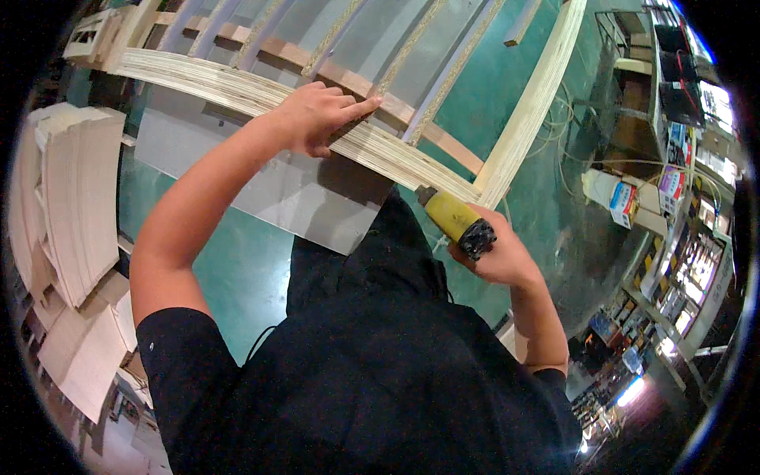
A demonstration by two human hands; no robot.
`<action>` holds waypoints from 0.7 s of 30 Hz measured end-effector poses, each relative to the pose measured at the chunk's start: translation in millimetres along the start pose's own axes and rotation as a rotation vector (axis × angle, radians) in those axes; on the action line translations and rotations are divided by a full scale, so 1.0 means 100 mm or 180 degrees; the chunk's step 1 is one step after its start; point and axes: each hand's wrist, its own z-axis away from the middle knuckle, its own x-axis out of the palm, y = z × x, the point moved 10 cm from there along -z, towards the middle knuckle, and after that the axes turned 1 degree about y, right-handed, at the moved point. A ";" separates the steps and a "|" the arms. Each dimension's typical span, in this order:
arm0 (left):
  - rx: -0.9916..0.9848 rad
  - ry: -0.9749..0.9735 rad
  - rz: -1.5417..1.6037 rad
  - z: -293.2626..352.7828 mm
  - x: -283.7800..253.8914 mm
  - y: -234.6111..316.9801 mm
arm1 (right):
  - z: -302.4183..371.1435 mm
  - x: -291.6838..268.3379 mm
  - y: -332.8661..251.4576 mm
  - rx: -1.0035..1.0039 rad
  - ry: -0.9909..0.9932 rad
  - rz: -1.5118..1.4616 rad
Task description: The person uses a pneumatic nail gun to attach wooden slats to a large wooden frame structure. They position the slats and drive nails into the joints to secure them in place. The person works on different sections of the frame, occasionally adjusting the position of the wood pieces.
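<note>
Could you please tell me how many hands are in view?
2: the left hand at the wooden frame's near rail, and the right hand holding a yellow tool by the frame's corner.

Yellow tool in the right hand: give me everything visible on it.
The yellow tool has a chunky, plastic-looking yellow-green body, a dark, metal-looking nose at one end and a rough-looking black end at the other. It slants, nose toward the upper left, at the near edge of the wooden rail. The right hand grips it from below, hiding any handle. Whether the nose touches wood is unclear.
</note>
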 end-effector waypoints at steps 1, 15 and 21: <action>-0.0073 -0.0150 0.0010 -0.04 0.03 0.00 | -0.06 -0.01 -0.06 0.0097 -0.0016 0.0071; -0.0039 0.0044 0.0197 -0.06 -0.02 -0.01 | -1.30 0.11 -0.71 0.0080 -0.0473 0.1022; -0.0120 0.0190 0.0259 -0.03 -0.01 -0.05 | -1.45 0.13 -0.66 0.0119 -0.0309 0.0897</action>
